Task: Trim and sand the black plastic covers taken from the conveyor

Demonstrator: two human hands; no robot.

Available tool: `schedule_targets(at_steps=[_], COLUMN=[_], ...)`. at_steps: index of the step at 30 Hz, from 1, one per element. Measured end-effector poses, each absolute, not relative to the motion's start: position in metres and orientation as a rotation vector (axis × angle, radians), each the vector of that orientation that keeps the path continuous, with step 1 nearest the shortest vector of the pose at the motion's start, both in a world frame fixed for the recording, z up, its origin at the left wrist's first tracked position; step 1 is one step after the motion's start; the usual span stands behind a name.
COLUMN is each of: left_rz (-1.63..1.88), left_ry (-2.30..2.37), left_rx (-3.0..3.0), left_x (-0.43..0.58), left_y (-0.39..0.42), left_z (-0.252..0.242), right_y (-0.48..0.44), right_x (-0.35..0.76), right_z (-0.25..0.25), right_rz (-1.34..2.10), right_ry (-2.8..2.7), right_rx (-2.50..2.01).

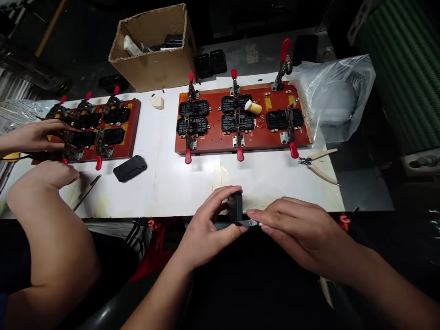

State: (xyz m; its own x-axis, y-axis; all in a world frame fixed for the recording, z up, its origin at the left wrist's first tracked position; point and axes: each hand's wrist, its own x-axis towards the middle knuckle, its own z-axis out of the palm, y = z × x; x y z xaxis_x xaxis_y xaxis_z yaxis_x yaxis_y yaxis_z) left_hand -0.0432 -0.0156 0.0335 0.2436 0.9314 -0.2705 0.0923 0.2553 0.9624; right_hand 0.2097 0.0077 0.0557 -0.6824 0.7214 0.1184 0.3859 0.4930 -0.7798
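Note:
My left hand (215,229) is closed around the edges of a small black plastic part (235,207), held upright over the table's front edge. In my right hand (302,227) is a small knife, pinched between thumb and fingers. Its short silver blade (244,223) touches or lies very close to the part's lower edge, by my left thumb. My fingers hide most of the knife's handle. Beyond my hands, a reddish-brown fixture board (213,145) carries several black plastic parts under red-handled toggle clamps.
Side cutters (318,166) lie to the right; a yellow bottle (254,108) rests on the board. A cardboard box (154,68) stands behind. At left, a co-worker's hands (44,137) are at a second clamp board (132,133), near a black cover (129,168) and tweezers (85,192).

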Motion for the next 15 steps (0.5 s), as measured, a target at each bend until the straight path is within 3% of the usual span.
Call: schedule_targets(at_steps=[15], left_rz=[0.754], left_ry=[1.173], left_rx=[1.206], left_x=[-0.0385], left_y=[-0.0135], left_z=[0.0338], right_y=[0.0042], right_x=[0.2164], right_z=[0.0568], right_rz=[1.01], right_ry=[-2.353], right_rx=[-0.953])
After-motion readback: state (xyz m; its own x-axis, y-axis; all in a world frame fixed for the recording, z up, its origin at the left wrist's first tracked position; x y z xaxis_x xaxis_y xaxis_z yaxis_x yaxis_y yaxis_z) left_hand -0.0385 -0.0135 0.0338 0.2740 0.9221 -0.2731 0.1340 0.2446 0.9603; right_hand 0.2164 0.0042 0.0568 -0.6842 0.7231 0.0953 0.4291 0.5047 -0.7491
